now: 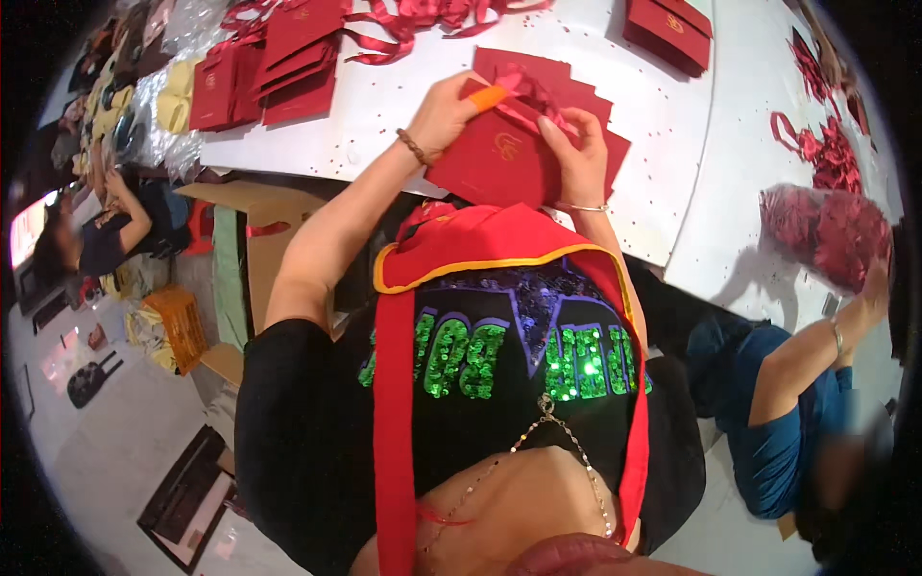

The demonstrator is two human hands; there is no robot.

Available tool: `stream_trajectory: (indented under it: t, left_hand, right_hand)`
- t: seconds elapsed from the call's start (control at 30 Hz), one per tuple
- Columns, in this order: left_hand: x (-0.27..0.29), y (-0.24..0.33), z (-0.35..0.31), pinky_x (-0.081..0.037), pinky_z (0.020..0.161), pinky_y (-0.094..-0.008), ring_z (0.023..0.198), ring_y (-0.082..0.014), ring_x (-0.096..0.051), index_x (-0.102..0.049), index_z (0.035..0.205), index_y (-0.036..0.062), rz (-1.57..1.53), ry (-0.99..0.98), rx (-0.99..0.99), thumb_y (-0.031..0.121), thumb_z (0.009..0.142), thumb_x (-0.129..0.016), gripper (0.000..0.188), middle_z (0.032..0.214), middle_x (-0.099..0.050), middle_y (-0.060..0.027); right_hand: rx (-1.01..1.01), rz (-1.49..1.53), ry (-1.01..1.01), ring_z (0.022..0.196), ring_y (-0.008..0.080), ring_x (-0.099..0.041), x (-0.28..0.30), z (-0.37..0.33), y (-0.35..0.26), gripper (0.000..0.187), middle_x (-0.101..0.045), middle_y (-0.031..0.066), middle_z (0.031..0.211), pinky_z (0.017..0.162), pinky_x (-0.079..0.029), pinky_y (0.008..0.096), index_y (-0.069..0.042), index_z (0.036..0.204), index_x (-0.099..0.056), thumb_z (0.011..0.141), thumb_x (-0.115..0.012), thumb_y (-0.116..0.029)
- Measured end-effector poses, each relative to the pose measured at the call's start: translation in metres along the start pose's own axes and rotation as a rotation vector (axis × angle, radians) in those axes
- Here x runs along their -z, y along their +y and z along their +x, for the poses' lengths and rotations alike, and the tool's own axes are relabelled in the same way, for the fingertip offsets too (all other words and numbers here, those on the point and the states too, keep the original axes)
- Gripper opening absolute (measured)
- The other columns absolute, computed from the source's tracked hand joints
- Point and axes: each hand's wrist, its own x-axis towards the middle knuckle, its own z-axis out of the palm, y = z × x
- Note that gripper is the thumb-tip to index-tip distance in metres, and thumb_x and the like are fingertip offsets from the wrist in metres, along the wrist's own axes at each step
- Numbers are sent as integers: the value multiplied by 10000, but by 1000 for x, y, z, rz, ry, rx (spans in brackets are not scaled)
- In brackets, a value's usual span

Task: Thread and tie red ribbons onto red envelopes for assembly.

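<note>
A dark red paper bag (495, 158) with a small gold emblem lies in front of me at the table's near edge. It rests on a fanned stack of similar red bags (583, 93). A shiny red ribbon (526, 108) lies along its top edge. My left hand (451, 113), with an orange wrap on one finger, pinches the ribbon at the bag's upper left. Closed on the ribbon's other side is my right hand (582, 158), thumb up against the fingers. The fingertips are partly hidden by ribbon.
Stacked red bags (300, 62) stand at the far left, near loose red ribbons (423, 21). Another red bag pile (669, 36) sits at the far right. A co-worker's arm (807, 360) reaches toward a plastic-wrapped red bundle (828, 235). An open cardboard box (264, 216) stands below the table's left edge.
</note>
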Motion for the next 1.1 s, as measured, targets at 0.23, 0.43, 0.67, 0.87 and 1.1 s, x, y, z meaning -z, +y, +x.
stream_trajectory:
  t: [0.23, 0.43, 0.67, 0.87, 1.1]
  left_hand:
    - [4, -31, -9, -431, 822, -347, 968, -286, -543, -443, 1141, 28, 416, 255, -219, 285, 771, -647, 494, 1034, -554, -182]
    - [-8, 14, -56, -153, 992, -505, 1234, -357, -262, -355, 1277, 66, 1266, 233, -680, 541, 697, -591, 786, 1330, -310, -188]
    - [28, 19, -55, -322, 918, -416, 1117, -239, -454, -542, 1152, 144, 1470, 222, -877, 75, 714, -513, 445, 1213, -492, -79]
    - [124, 63, -1, -387, 813, -369, 989, -250, -542, -551, 1114, 103, 1545, 665, -980, 72, 711, -465, 413, 1064, -576, -105]
    - [275, 27, 66, -388, 911, -417, 1090, -352, -460, -416, 1261, 112, 1413, 307, -199, 287, 787, -530, 517, 1197, -483, -180]
  right_hand:
    - [52, 51, 76, 772, 109, -521, -2, 3, 0, 311, -522, 22, 862, 695, -427, 216, -24, 926, -491, 722, -709, -114]
    - [194, -85, 205, 822, 127, -527, -20, 25, -24, 295, -541, 57, 917, 736, -428, 241, -20, 964, -507, 763, -677, -152]
    - [-230, 381, -155, 937, 135, -508, -42, 52, -33, 393, -500, 80, 1070, 731, -468, 284, -58, 1190, -386, 854, -558, -168]
    - [-179, 396, -216, 821, 139, -572, -40, 42, -52, 500, -580, 106, 977, 687, -467, 251, -62, 1288, -259, 889, -500, -244]
    - [-203, 136, -306, 847, 124, -566, -12, 17, -13, 285, -602, 68, 945, 696, -458, 247, -35, 1122, -484, 871, -518, -166]
